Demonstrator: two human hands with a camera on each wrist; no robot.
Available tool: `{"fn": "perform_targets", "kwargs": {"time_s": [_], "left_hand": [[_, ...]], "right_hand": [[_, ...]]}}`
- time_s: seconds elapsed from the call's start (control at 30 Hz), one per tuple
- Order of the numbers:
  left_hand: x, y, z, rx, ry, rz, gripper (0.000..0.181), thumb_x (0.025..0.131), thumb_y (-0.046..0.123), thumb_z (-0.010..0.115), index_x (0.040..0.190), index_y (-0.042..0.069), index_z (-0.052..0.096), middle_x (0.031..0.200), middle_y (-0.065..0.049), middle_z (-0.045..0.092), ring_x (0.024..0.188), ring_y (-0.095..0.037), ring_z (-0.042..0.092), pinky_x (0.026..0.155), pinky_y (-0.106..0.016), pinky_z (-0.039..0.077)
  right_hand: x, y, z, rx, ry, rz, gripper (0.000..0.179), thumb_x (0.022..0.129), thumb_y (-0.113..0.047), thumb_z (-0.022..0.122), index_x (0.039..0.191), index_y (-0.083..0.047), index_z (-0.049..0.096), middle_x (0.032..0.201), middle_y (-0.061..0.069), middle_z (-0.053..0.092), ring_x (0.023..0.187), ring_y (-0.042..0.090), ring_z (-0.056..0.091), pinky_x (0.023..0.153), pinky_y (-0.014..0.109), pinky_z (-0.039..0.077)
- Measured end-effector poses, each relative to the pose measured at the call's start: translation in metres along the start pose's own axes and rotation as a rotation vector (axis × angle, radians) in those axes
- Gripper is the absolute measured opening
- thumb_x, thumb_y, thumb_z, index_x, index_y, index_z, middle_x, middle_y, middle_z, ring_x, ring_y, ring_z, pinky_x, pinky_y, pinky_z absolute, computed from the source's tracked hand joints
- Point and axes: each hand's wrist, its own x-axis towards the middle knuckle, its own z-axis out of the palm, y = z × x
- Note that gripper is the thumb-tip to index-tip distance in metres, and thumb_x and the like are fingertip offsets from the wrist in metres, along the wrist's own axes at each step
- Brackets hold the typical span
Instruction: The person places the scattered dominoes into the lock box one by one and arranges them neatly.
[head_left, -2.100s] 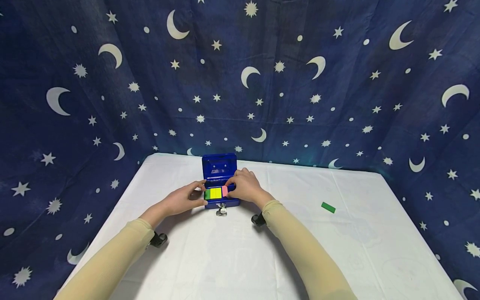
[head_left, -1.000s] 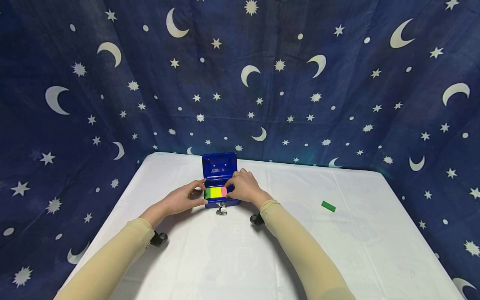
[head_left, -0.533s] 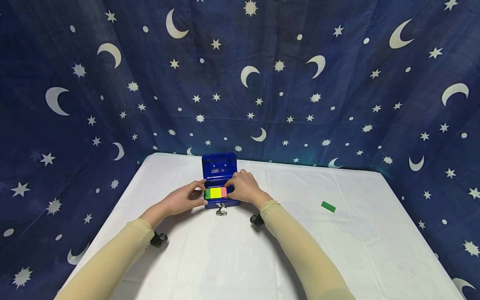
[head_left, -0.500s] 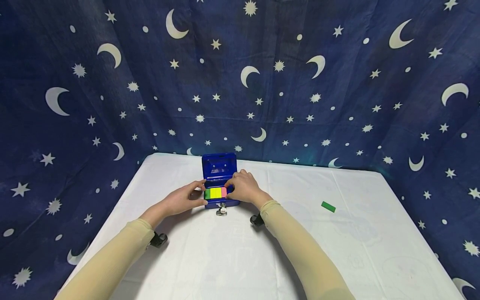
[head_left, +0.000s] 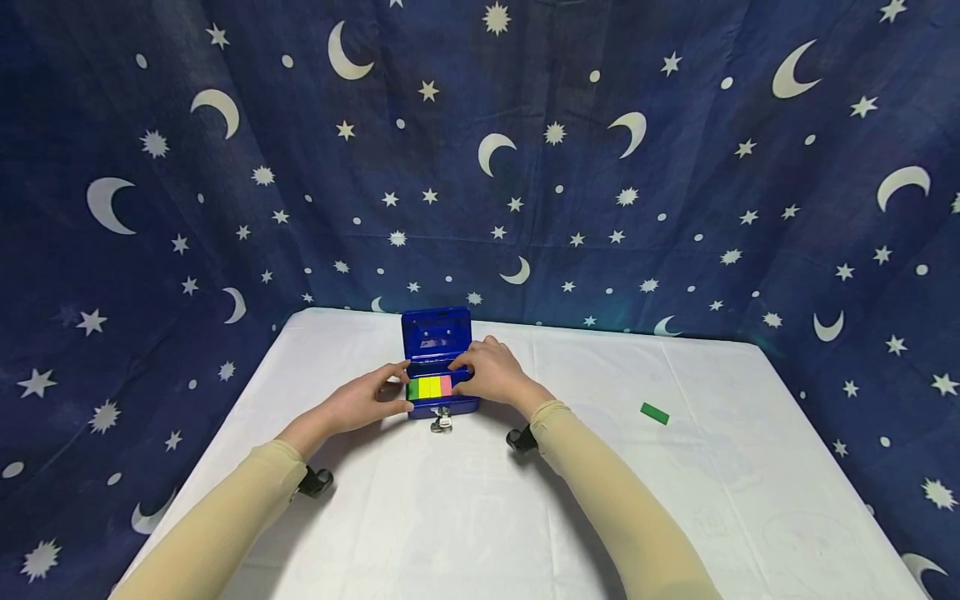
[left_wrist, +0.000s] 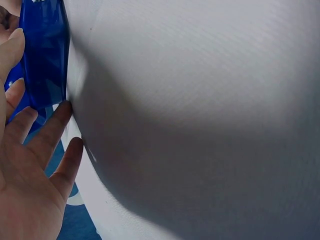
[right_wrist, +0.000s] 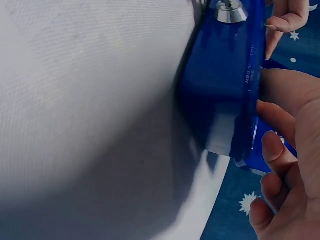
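A small blue cash box (head_left: 437, 333) stands on the table with its lid raised. Inside lies a row of flat blocks: green (head_left: 413, 389) at the left, two yellow (head_left: 430, 387) in the middle, pink (head_left: 446, 385) at the right. My left hand (head_left: 360, 404) holds the box's left end, thumb at the front corner and a finger further back. My right hand (head_left: 491, 375) reaches over the right wall, thumb and index finger spread apart beside the pink block. In the right wrist view, a silver lock (right_wrist: 231, 12) with a key sits on the box's front.
Another green block (head_left: 655, 413) lies alone on the white tablecloth (head_left: 450, 517), well to the right of the box. Keys (head_left: 442, 422) hang at the box's front. Behind the table hangs a dark blue curtain (head_left: 570, 167) with moons and stars.
The pink block, tilted and apart at first, came to lie flush against the yellow ones. My right hand has since shifted slightly right from it. The left hand stays at the box.
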Motion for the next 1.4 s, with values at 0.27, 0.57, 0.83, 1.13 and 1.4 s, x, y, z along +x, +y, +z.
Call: {"fn": "perform_targets", "kwargs": {"time_s": [0.27,0.57,0.83,1.13,1.4], "left_hand": [[0.0,-0.001,0.0,0.005,0.007,0.005,0.051,0.092,0.05,0.072,0.129,0.018,0.055,0.164,0.0,0.032,0.135,-0.029,0.052,0.111,-0.058,0.037],[-0.003,-0.003,0.002,0.019,0.014,-0.001,0.05,0.092,0.052,0.072,0.127,0.02,0.055,0.164,0.001,0.032,0.135,-0.028,0.053,0.111,-0.058,0.037],[-0.004,-0.003,0.001,0.015,0.024,-0.002,0.05,0.092,0.052,0.072,0.126,0.02,0.055,0.164,0.0,0.032,0.134,-0.029,0.053,0.111,-0.058,0.037],[-0.003,-0.004,0.004,-0.005,0.011,0.013,0.05,0.092,0.052,0.071,0.127,0.02,0.055,0.164,0.001,0.031,0.135,-0.027,0.053,0.111,-0.057,0.037],[-0.001,-0.002,0.002,0.003,0.017,0.013,0.049,0.092,0.05,0.072,0.126,0.02,0.055,0.164,0.002,0.032,0.133,-0.027,0.054,0.111,-0.056,0.038]], "right_hand": [[-0.007,0.004,-0.011,0.06,0.009,0.014,0.042,0.083,-0.047,0.08,0.12,-0.028,0.076,0.099,-0.004,0.065,0.095,0.016,0.045,0.082,0.035,0.04],[-0.022,0.015,-0.027,0.113,0.04,0.022,0.041,0.083,-0.041,0.082,0.121,-0.026,0.076,0.099,-0.001,0.065,0.096,0.017,0.045,0.084,0.037,0.039],[-0.037,0.029,-0.04,0.101,0.077,0.017,0.04,0.084,-0.038,0.082,0.121,-0.024,0.076,0.096,-0.003,0.064,0.094,0.017,0.046,0.086,0.039,0.04],[-0.062,0.052,-0.045,0.129,0.088,0.044,0.039,0.085,-0.036,0.082,0.121,-0.025,0.075,0.104,-0.002,0.067,0.102,0.019,0.049,0.095,0.045,0.04],[-0.101,0.088,-0.051,0.173,0.118,0.064,0.04,0.086,-0.032,0.08,0.123,-0.019,0.074,0.112,0.003,0.067,0.107,0.023,0.05,0.099,0.05,0.039]]}}
